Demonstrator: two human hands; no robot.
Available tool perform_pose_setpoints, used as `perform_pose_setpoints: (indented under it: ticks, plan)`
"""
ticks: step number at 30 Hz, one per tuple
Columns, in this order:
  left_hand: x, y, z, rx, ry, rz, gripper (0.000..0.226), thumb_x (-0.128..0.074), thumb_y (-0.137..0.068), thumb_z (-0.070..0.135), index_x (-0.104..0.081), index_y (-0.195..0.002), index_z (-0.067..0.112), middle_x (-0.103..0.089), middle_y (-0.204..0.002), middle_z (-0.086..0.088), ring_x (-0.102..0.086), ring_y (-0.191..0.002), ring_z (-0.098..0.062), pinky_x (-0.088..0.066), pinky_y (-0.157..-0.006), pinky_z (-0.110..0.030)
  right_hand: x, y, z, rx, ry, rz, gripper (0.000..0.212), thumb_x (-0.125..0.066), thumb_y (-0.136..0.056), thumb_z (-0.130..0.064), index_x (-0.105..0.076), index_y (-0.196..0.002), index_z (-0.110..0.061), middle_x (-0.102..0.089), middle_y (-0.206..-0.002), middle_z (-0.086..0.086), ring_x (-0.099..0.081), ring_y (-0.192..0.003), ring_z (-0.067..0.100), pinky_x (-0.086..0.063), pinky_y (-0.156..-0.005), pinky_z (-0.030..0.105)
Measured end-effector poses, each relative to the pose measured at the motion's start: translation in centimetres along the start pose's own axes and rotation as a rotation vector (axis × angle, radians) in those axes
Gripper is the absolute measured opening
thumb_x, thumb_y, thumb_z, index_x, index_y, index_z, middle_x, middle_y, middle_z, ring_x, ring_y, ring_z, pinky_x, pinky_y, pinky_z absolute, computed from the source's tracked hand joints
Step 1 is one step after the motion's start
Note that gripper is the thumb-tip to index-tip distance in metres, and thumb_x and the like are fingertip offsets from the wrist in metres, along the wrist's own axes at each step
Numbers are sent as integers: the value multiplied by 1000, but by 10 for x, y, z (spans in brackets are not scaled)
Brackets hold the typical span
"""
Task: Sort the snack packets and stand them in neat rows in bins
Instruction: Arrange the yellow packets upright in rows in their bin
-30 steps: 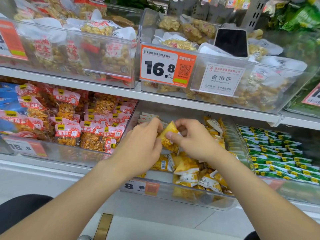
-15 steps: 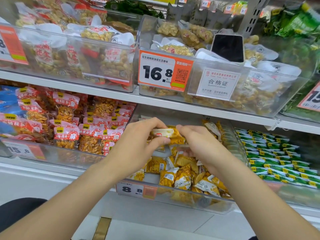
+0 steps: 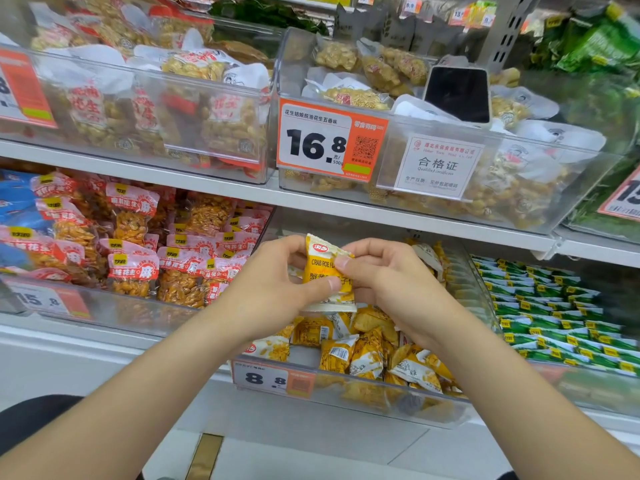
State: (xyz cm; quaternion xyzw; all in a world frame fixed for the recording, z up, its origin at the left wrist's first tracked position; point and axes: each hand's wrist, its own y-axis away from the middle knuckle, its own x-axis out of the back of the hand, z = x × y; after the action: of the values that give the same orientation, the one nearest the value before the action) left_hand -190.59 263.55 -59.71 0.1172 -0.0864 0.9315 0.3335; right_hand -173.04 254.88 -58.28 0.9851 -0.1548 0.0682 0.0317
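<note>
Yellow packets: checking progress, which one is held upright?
The CRAB ROE packet pinched by left hand and right hand; the others lie jumbled in the bin.

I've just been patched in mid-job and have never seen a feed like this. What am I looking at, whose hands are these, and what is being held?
There is no machine here. A person works with bare hands, and the single picture comes from a camera worn on the head, looking forward and down at shop shelves. The left hand and right hand both pinch one yellow packet, held roughly upright above a clear bin. In that bin, loose yellow packets lie jumbled, not in rows. The bin to its left holds red peanut packets. The one to its right holds green packets in neat rows. On the shelf above stand bins of pale nut bags.
</note>
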Motion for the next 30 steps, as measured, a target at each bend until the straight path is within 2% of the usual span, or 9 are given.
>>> perform_pose_setpoints:
  ticks: [4, 10, 13, 15, 17, 21, 23, 26, 30]
  plan:
    - [3, -2, -3, -46, -120, 2, 28, -86, -87, 21, -75, -110, 32, -77, -103, 10, -76, -91, -14, -63, -85, -50, 0, 2, -2, 189, 301, 54, 19, -84, -89, -30, -75, -99, -17, -80, -89, -1, -76, -85, 13, -62, -80, 30]
    - [10, -2, 0, -88, -477, 9, 26, -87, -86, 30, -72, -106, 37, -72, -96, 19, -66, -95, 1, -57, -90, -37, 14, -2, 2, 73, 159, 92, 24, -95, -74, -16, -74, -81, -7, -78, -81, 13, -74, -71, 24, -62, -65, 33]
    - [11, -2, 1, -17, -411, 38, 37, -88, -84, 33, -66, -114, 36, -72, -103, 15, -69, -85, 0, -59, -78, -32, 20, -7, 4, -17, 82, -1, 24, -88, -82, -9, -68, -95, -7, -78, -85, 17, -77, -79, 29, -64, -71, 37]
    - [10, -2, 2, -22, -401, 63, 32, -87, -86, 31, -67, -110, 34, -72, -103, 15, -65, -68, 7, -49, -60, -16, 21, -9, 7, -21, 31, -86, 31, -83, -87, -10, -69, -115, -10, -79, -99, 17, -77, -93, 32, -63, -78, 36]
    - [9, -2, 4, -46, -415, 76, 26, -87, -85, 30, -69, -104, 34, -72, -98, 15, -62, -67, 10, -44, -56, -10, 17, -7, 9, 21, 84, -167, 29, -82, -89, -15, -73, -117, -14, -79, -108, 12, -77, -101, 28, -62, -85, 34]
    - [8, -1, 0, -31, -494, 150, 28, -88, -82, 37, -68, -102, 34, -67, -91, 16, -63, -84, -6, -53, -72, -28, 16, -13, 13, 7, 178, -94, 11, -79, -94, -13, -74, -103, -11, -81, -98, 8, -79, -93, 26, -65, -82, 42]
    - [4, 1, -4, -36, -583, 159, 26, -79, -91, 34, -67, -113, 29, -67, -100, 12, -65, -97, -13, -55, -83, -32, 22, -25, 21, 112, 487, 74, 12, -78, -95, -22, -75, -106, -17, -81, -93, 0, -78, -89, 22, -64, -83, 47]
    - [-5, 4, -15, -27, -836, -11, 35, -66, -98, 36, -62, -127, 18, -65, -123, -1, -60, -118, -22, -51, -99, -37, 22, -38, 28, 220, 941, 225, 20, -74, -95, -35, -74, -111, -25, -77, -95, -6, -70, -95, 21, -56, -88, 37]
    - [-10, 4, -28, 12, -1065, -269, 38, -58, -101, 43, -59, -127, 16, -54, -128, -8, -51, -126, -31, -49, -103, -49, 3, -61, 48, 210, 1183, 113, 31, -73, -95, -34, -71, -125, -26, -75, -117, 3, -67, -112, 30, -52, -97, 38]
